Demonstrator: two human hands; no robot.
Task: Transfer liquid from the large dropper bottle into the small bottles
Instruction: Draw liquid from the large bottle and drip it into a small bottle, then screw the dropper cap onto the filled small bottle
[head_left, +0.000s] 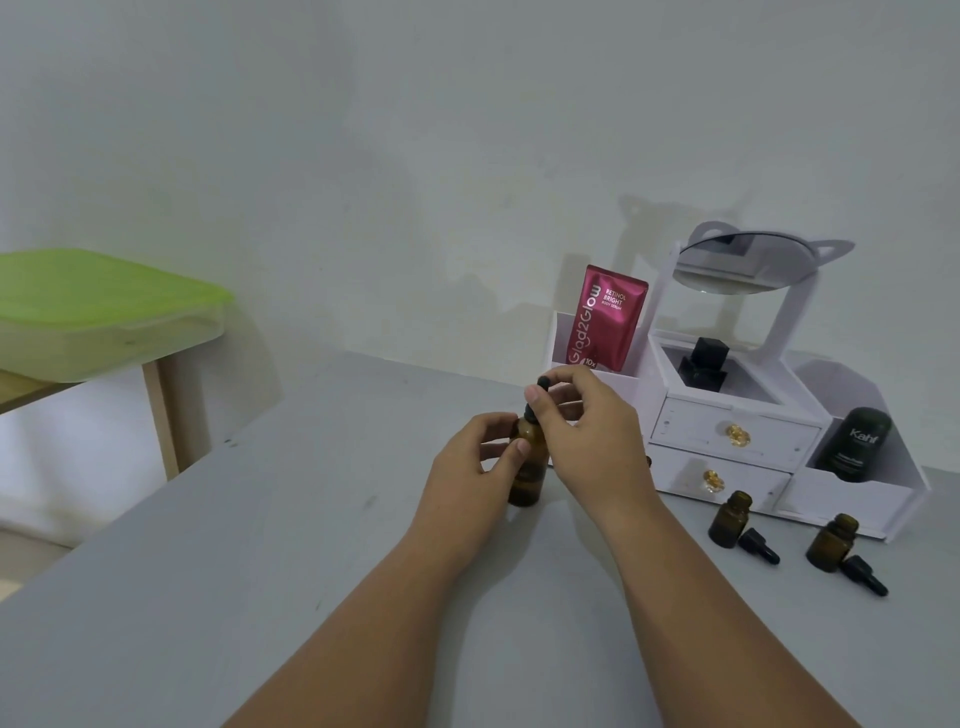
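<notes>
Grip check: your left hand (470, 460) grips the large dropper bottle (530, 486), upright mid-table (260, 571); your right hand (584, 431) pinches its dropper cap (544, 383). Left small bottle (730, 519) and right small bottle (831, 543) stand uncapped at your right.

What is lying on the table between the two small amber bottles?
A black dropper cap lies there on its side, close to one small amber bottle; the head view shows it.

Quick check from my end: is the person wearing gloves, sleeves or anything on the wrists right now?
No. The left hand and right hand are ungloved, with no rings showing. Both forearms are bare down to the frame's bottom edge: no sleeves, watch or bracelet in view.
</notes>
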